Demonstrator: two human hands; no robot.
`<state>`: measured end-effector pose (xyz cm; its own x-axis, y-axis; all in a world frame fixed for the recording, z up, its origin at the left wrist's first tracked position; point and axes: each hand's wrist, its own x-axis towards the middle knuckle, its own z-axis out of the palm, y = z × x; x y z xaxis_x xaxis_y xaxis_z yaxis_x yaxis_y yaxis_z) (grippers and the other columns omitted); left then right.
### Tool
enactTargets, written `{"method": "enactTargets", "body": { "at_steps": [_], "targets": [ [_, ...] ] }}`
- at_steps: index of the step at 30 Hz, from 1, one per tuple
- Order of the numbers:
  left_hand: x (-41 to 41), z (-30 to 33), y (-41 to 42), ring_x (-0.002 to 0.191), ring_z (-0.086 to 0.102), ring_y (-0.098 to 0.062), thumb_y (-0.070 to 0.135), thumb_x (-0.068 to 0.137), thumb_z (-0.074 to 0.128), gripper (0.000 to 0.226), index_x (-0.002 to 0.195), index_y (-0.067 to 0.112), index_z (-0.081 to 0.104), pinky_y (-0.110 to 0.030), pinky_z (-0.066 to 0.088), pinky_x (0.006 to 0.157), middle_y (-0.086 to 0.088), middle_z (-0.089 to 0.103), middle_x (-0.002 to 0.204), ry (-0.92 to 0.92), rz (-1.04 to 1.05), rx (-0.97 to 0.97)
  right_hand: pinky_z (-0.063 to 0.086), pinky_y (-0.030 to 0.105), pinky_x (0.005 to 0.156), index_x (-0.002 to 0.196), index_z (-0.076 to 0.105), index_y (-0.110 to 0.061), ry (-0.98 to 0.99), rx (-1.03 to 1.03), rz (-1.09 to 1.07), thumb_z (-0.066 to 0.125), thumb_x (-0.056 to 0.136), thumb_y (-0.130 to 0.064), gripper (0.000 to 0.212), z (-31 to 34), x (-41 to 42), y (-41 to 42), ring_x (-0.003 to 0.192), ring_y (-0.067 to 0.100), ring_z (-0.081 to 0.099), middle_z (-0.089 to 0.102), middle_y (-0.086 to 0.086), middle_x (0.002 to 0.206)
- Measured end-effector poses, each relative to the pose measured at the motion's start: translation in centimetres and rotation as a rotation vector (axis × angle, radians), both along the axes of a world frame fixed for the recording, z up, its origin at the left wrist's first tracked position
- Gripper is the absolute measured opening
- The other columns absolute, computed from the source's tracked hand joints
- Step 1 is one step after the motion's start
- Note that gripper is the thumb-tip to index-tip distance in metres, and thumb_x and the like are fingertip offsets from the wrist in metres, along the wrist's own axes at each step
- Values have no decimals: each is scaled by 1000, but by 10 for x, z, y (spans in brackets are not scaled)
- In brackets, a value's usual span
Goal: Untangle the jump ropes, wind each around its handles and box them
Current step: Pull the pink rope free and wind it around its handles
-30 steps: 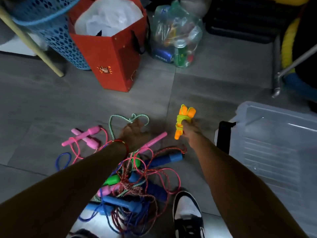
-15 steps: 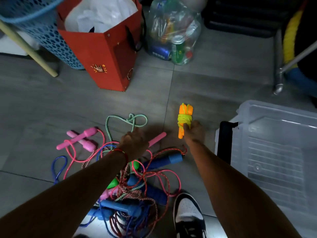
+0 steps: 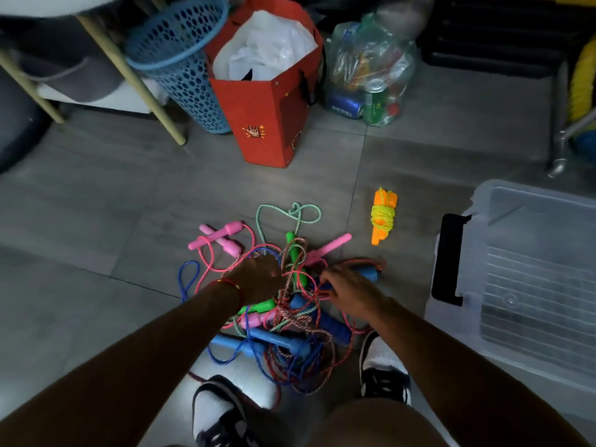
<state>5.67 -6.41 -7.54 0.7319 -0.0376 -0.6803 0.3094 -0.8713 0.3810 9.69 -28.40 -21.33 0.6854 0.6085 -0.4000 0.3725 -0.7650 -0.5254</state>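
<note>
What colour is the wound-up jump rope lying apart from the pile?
Orange handles wrapped in yellow cord, seen in the head view.

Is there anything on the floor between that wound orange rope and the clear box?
Nothing visible: only bare floor lies between the orange rope bundle and the clear box, whose black handle faces the bundle.

Home, prob. a storage corner: grey tiled floor (image 3: pixel 96 195), blue laundry basket (image 3: pixel 180 59) far left by a wooden table leg (image 3: pixel 129 79), red gift bag (image 3: pixel 267 108) w/ plastic, bag of empty cans (image 3: pixel 371 75) far centre.
</note>
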Motion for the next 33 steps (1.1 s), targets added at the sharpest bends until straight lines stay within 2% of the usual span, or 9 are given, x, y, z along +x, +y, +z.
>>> {"method": "enactTargets", "body": {
  "at_steps": [4, 8, 10, 14, 19, 22, 28, 31, 33],
  "targets": [
    [-33, -2, 11, 109, 63, -29, 19, 95, 61, 21, 109, 5, 67, -27, 47, 88, -13, 67, 115, 25, 230, -10, 46, 42, 101, 128, 59, -15, -68, -3, -8, 63, 88, -18, 40, -9, -23, 15, 122, 31, 53, 57, 10, 131],
    [-40, -11, 20, 59, 59, -11, 5, 91, 64, 9, 97, 12, 67, -11, 42, 49, -8, 66, 84, -115, 431, -89, 49, 45, 99, 135, 52, -14, -129, 12, -187, 59, 92, -16, 44, -10, -12, 31, 119, 31, 56, 56, 10, 131],
    [-40, -19, 23, 48, 52, -5, 2, 91, 65, 10, 95, 9, 69, -9, 38, 44, -9, 66, 77, -146, 472, -102, 48, 44, 100, 142, 46, -14, -133, -58, -169, 55, 94, -13, 49, -11, 4, 37, 126, 30, 52, 51, 9, 139],
    [-38, -31, 23, 69, 63, -23, 10, 92, 64, 9, 90, 17, 69, -20, 47, 60, -12, 71, 91, -137, 557, -54, 40, 44, 108, 144, 44, -16, -154, -103, -88, 55, 84, 9, 66, -23, 39, 49, 142, 27, 35, 39, 5, 152],
    [-38, -46, 20, 61, 55, -7, 15, 96, 57, 13, 102, 13, 68, -9, 38, 44, -3, 66, 87, 20, 555, -49, 28, 45, 115, 141, 44, -13, -251, -363, -6, 57, 88, -2, 55, -46, 52, 50, 138, 32, 36, 46, 12, 145],
    [-36, -45, 18, 79, 63, -19, 17, 95, 56, 21, 107, 8, 70, -19, 46, 64, -11, 71, 101, 69, 516, -13, 30, 45, 115, 133, 52, -8, -293, -438, -7, 55, 92, -7, 41, -41, 45, 44, 136, 35, 39, 44, 17, 142],
    [-27, -10, 14, 109, 64, -31, 17, 98, 54, 29, 118, 0, 66, -34, 50, 87, -16, 67, 119, 113, 400, 48, 45, 36, 87, 112, 59, -7, -219, -85, -212, 59, 89, -18, 26, 42, 53, 32, 110, 36, 59, 60, 16, 119],
    [-19, 20, 11, 96, 61, -25, 15, 97, 58, 29, 122, 2, 64, -29, 48, 81, -14, 67, 111, -17, 508, -67, 37, 28, 69, 97, 61, -18, -116, 94, -131, 65, 84, -18, 13, 114, 55, 24, 92, 32, 64, 67, 10, 95],
    [-21, 44, 4, 88, 60, -21, 17, 89, 69, 36, 124, 13, 60, -28, 48, 76, -4, 65, 103, -145, 571, -212, 39, 27, 67, 93, 60, -34, -18, 197, -75, 71, 81, -29, 17, 169, 52, 21, 84, 21, 63, 65, -5, 86]
  ]
}}
